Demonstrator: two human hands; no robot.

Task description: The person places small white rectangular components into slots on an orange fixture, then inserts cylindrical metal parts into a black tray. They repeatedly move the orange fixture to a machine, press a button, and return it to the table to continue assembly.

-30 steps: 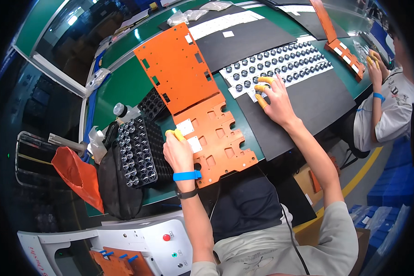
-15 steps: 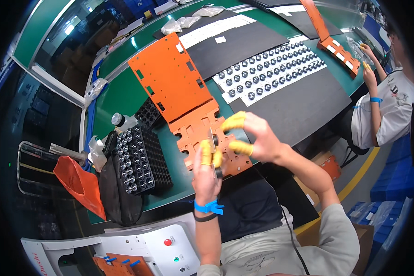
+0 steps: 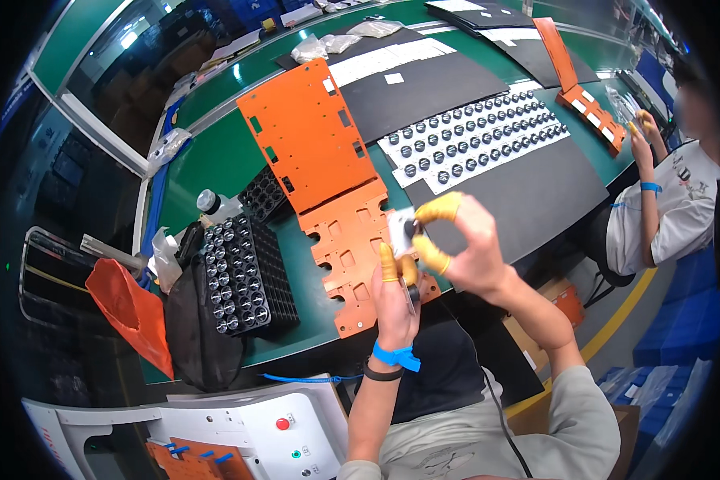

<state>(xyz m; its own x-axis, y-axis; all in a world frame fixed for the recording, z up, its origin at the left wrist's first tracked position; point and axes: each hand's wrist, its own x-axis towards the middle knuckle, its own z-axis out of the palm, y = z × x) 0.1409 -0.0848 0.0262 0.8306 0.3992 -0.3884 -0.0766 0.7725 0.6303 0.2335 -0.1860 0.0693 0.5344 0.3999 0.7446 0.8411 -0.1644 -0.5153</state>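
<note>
My left hand (image 3: 395,308), in yellow finger cots, grips a small white plate (image 3: 400,233) with black round parts on it. One black round part (image 3: 412,228) sits on the plate's upper end, and another dark piece shows low beside my left fingers. From the right, my right hand (image 3: 476,244) closes its yellow-tipped thumb and forefinger round the upper black part. Both hands are above the lower panel of a hinged orange fixture (image 3: 348,260), which has cutouts and holes. Its upper panel (image 3: 308,136) lies folded back behind.
Left of the fixture stands a black tray (image 3: 236,276) of shiny round parts. White plates with rows of black round parts (image 3: 472,136) lie on a dark mat (image 3: 528,192). A co-worker (image 3: 672,192) handles something at the right. Below left is a white machine panel (image 3: 284,440).
My right thumb and forefinger have closed from apart onto the black round part. The plate has turned to show more of its white face. The view has shifted slightly.
</note>
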